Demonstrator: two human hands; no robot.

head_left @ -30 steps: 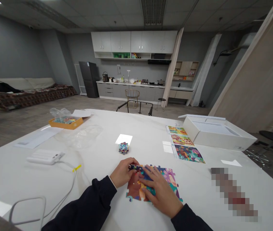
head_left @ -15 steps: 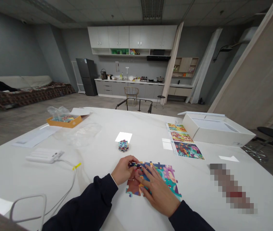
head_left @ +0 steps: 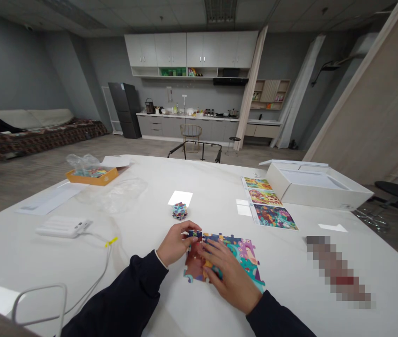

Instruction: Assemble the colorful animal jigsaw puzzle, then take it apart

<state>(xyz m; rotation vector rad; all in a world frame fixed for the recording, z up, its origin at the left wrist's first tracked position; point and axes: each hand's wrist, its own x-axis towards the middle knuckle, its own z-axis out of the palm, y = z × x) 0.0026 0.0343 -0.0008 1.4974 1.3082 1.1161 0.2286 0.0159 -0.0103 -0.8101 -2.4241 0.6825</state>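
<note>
A partly assembled colourful jigsaw puzzle (head_left: 244, 255) lies on the white table (head_left: 216, 196) in front of me. My left hand (head_left: 175, 243) pinches a small dark puzzle piece (head_left: 195, 233) at the puzzle's upper left corner. My right hand (head_left: 230, 276) lies flat on the puzzle with its fingers stretched out, its fingertips close to that piece. A small stack of loose puzzle pieces (head_left: 180, 211) sits a little farther back on the table.
A sheet of colourful reference pictures (head_left: 269, 203) and an open white box (head_left: 316, 185) lie at the right. An orange tray (head_left: 92, 176) with a plastic bag, papers, a clear bag and a white power strip (head_left: 63, 227) with its cable lie at the left.
The view has tilted slightly. My left hand has brought the piece down against the puzzle's upper left corner; my right hand stays flat on the puzzle.
</note>
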